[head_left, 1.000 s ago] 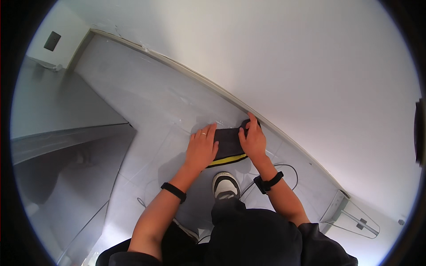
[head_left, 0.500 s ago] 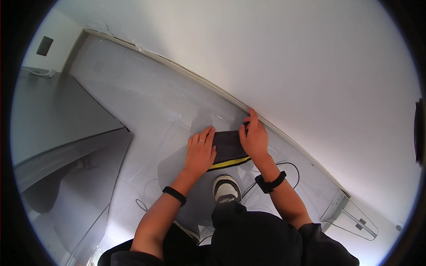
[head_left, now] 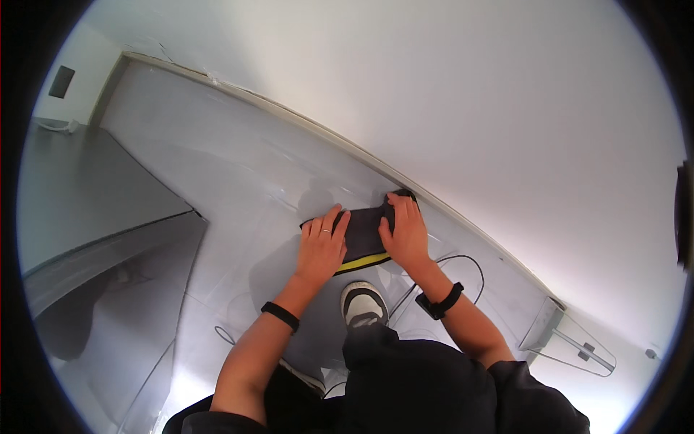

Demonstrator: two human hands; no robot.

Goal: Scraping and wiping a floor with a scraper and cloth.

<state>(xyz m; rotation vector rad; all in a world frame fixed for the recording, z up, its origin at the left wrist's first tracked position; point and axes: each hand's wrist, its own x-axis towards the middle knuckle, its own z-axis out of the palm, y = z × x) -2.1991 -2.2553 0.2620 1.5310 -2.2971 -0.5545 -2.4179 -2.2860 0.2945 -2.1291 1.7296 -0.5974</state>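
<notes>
A dark grey cloth with black edging and a yellow stripe along its near side lies on the pale tiled floor, close to the wall. On its left end rests my left hand, fingers stretched out and lying flat. A dark corner of the cloth shows past those fingers. My right hand grips the right end, its fingers bent over a raised, bunched part beside the skirting. What lies under that palm is hidden.
My shoe stands just in front of the cloth. Black cable loops over the floor at the right. A grey cabinet-like piece fills the left side. The skirting runs diagonally along the white wall.
My right hand has curled its fingers, and the cloth's right end now stands bunched by the skirting. More of the cloth's left corner shows beside my left hand.
</notes>
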